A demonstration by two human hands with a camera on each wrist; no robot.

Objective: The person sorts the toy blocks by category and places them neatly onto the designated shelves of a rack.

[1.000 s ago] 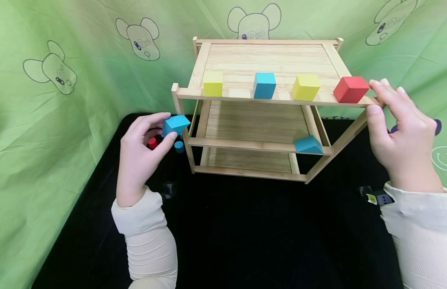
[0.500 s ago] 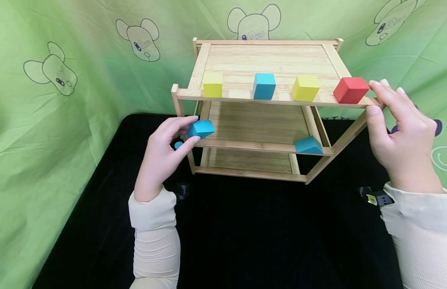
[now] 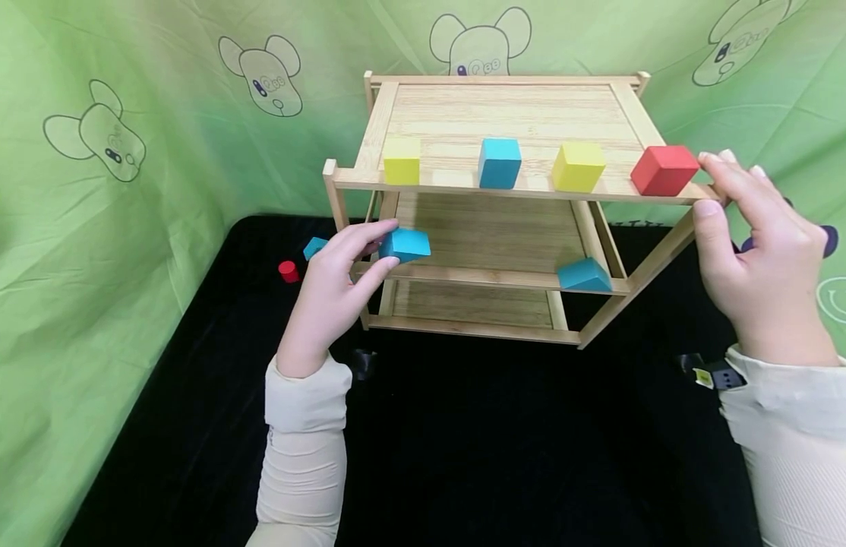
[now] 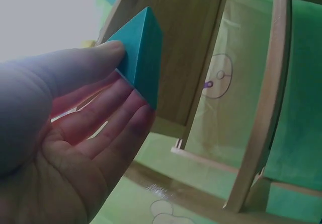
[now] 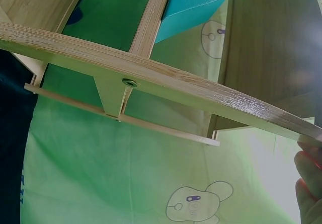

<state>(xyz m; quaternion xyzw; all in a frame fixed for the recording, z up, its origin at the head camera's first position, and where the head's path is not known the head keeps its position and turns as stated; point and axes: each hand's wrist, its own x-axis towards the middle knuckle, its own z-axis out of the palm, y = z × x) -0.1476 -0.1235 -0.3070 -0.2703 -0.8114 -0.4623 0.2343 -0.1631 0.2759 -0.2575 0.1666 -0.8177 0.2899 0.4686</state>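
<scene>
My left hand (image 3: pixel 337 292) pinches a blue triangular block (image 3: pixel 409 245) between thumb and fingers, in front of the left part of the middle shelf. The left wrist view shows the wedge shape of this block (image 4: pixel 146 58) at the fingertips. At the top right corner of the wooden shelf rack (image 3: pixel 505 278), my right hand (image 3: pixel 771 254) grips the frame with thumb and fingers. Its fingertips are close beside a red block (image 3: pixel 664 171). Another blue triangular block (image 3: pixel 584 275) lies at the right front of the middle shelf.
Along the top shelf's front edge stand a yellow block (image 3: pixel 402 162), a blue block (image 3: pixel 500 163) and another yellow block (image 3: pixel 579 167). A red cylinder (image 3: pixel 288 271) and a blue piece (image 3: pixel 314 248) lie on the black cloth (image 3: pixel 478 441) left of the rack. Green fabric (image 3: pixel 156 190) hangs behind.
My left hand has carried the blue triangular block rightward, from beside the rack's left post to in front of the middle shelf. The right hand has stayed at the corner.
</scene>
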